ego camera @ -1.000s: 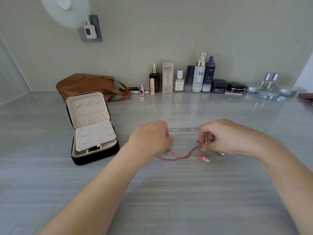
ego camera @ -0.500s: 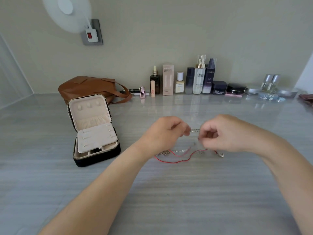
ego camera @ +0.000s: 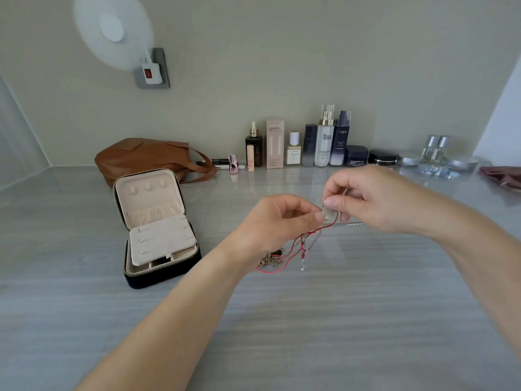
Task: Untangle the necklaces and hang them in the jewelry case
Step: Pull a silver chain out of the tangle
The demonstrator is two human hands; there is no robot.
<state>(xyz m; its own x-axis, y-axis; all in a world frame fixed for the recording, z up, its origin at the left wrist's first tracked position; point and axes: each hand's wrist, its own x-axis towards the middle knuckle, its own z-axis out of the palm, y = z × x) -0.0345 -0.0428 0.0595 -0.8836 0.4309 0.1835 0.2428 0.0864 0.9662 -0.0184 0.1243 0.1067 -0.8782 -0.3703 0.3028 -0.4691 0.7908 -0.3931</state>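
Necklaces, a red cord tangled with silver chains, are hanging from our hands over the desk in the head view. We are pinching the tangle with the fingers of our left hand and right hand, probably so loops are dangling free. The jewelry case is standing open well left, with desk room between.

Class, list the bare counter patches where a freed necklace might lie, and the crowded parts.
Free: the grey streaked counter nearest the viewer, and the strip between the open black jewelry case and the left hand. Crowded: the back edge, with the brown leather bag and row of cosmetic bottles, and the tangled red-and-silver necklaces below that hand.
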